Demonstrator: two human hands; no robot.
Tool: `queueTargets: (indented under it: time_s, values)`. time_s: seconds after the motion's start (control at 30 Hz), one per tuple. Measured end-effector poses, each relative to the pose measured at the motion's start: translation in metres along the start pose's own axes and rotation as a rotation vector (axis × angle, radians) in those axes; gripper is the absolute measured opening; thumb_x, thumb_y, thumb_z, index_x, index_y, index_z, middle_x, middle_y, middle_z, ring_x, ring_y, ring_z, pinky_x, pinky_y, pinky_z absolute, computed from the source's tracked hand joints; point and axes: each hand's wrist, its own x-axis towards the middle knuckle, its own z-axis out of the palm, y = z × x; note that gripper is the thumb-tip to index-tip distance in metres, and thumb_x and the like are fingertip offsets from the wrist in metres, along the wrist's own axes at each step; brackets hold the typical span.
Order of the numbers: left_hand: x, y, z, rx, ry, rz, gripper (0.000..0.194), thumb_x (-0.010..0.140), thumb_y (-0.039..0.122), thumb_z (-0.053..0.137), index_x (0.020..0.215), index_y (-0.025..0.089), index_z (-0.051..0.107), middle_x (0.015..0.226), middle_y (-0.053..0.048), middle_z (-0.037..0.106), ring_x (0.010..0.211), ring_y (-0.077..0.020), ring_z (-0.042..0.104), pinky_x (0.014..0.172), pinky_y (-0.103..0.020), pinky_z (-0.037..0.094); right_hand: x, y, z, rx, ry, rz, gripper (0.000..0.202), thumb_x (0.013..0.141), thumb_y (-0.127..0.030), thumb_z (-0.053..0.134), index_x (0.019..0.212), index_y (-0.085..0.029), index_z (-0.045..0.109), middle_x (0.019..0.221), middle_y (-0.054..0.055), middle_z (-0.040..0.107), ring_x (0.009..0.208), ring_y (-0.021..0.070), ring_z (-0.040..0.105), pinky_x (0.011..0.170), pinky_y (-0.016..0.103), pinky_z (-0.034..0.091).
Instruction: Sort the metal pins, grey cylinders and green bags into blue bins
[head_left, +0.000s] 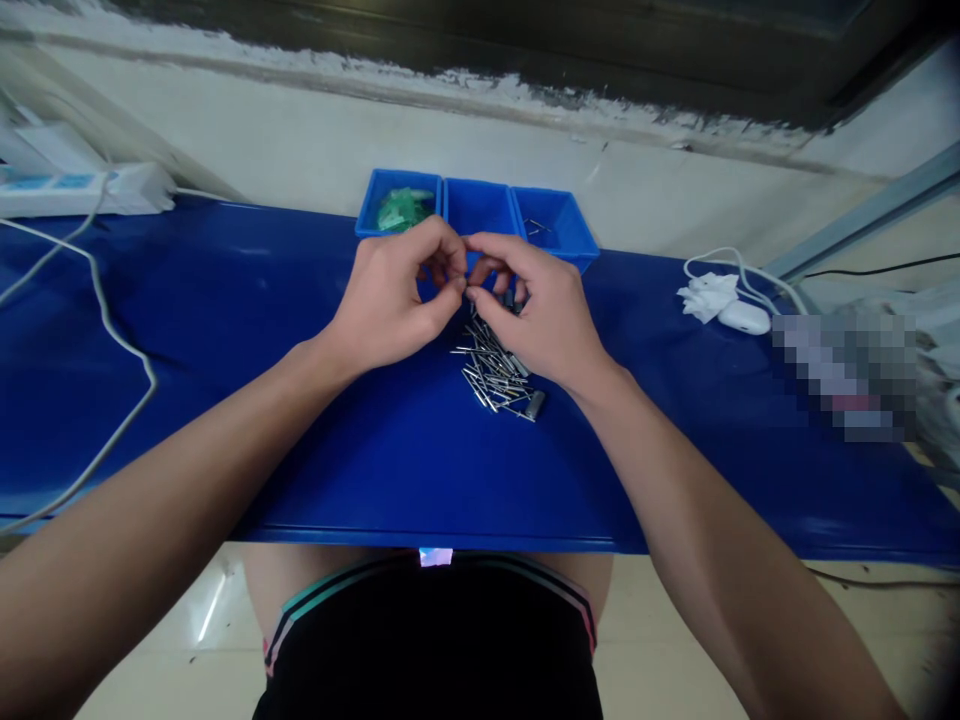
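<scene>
My left hand (401,290) and my right hand (544,305) meet fingertip to fingertip over the table, in front of the blue bins. Thumb and index finger of each hand are pinched together. Whatever lies between the fingertips is too small or too hidden to make out. Just below my right hand, partly covered by it, is a loose pile of thin silvery metal pins (491,375) that look like blind rivets. A short grey cylindrical piece (535,404) rests at the pile's near right edge.
Three blue bins stand by the wall: the left bin (362,222) holds green pieces, the right bin (576,235) a few pins. White cables (112,325) and a power strip (142,190) are left. A crumpled tissue (707,297) and white case (744,317) lie right.
</scene>
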Motion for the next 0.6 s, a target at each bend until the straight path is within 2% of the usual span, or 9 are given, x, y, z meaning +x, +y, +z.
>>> queueTargets:
  time_s: [0.17,0.27,0.37,0.47,0.53,0.6]
  values:
    - [-0.002,0.001,-0.001,0.009,-0.009,-0.009,0.013,0.100,0.032,0.059,0.105,0.025,0.069,0.099,-0.004,0.079,0.093,-0.0241,0.076,0.089,-0.044,0.064,-0.002,0.001,0.001,-0.009,-0.015,0.012,0.048,0.094,-0.015,0.068,0.138,-0.034,0.073,0.111,0.003,0.076,0.092,0.0237,0.069,0.091,0.044,0.062]
    - [-0.001,0.001,0.000,0.031,-0.006,-0.010,0.015,0.103,0.033,0.059,0.111,0.025,0.069,0.107,-0.004,0.080,0.096,-0.0231,0.076,0.093,-0.043,0.064,0.001,-0.001,-0.002,0.028,0.022,0.040,0.031,0.097,-0.019,0.069,0.123,-0.032,0.080,0.110,0.003,0.077,0.096,0.0236,0.071,0.088,0.042,0.061]
    - [-0.001,-0.002,0.000,0.052,-0.052,0.012,0.020,0.104,0.036,0.060,0.119,0.025,0.068,0.114,-0.004,0.079,0.100,-0.0224,0.075,0.095,-0.040,0.062,0.007,0.001,-0.012,0.147,0.145,0.144,0.015,0.099,-0.028,0.073,0.111,-0.029,0.081,0.109,0.004,0.079,0.098,0.0223,0.073,0.083,0.037,0.061]
    - [0.000,-0.007,0.001,0.073,-0.149,0.062,0.026,0.103,0.039,0.060,0.120,0.022,0.070,0.116,-0.007,0.078,0.099,-0.0239,0.075,0.092,-0.040,0.060,0.014,0.011,-0.026,0.324,0.309,0.295,0.011,0.094,-0.032,0.082,0.105,-0.029,0.079,0.103,0.002,0.081,0.088,0.0186,0.074,0.072,0.031,0.058]
    - [0.000,-0.010,0.002,0.084,-0.232,0.103,0.030,0.102,0.040,0.059,0.119,0.020,0.072,0.120,-0.009,0.078,0.102,-0.0261,0.075,0.092,-0.041,0.059,0.016,0.020,-0.035,0.440,0.410,0.391,0.010,0.093,-0.033,0.083,0.097,-0.027,0.076,0.096,0.002,0.081,0.078,0.0151,0.073,0.060,0.026,0.051]
    - [0.000,-0.012,0.004,0.092,-0.306,0.129,0.033,0.102,0.041,0.057,0.119,0.018,0.074,0.122,-0.011,0.077,0.107,-0.0285,0.074,0.093,-0.043,0.059,0.018,0.028,-0.042,0.494,0.476,0.504,0.017,0.095,-0.037,0.080,0.086,-0.025,0.072,0.084,0.001,0.076,0.065,0.0117,0.067,0.049,0.023,0.040]
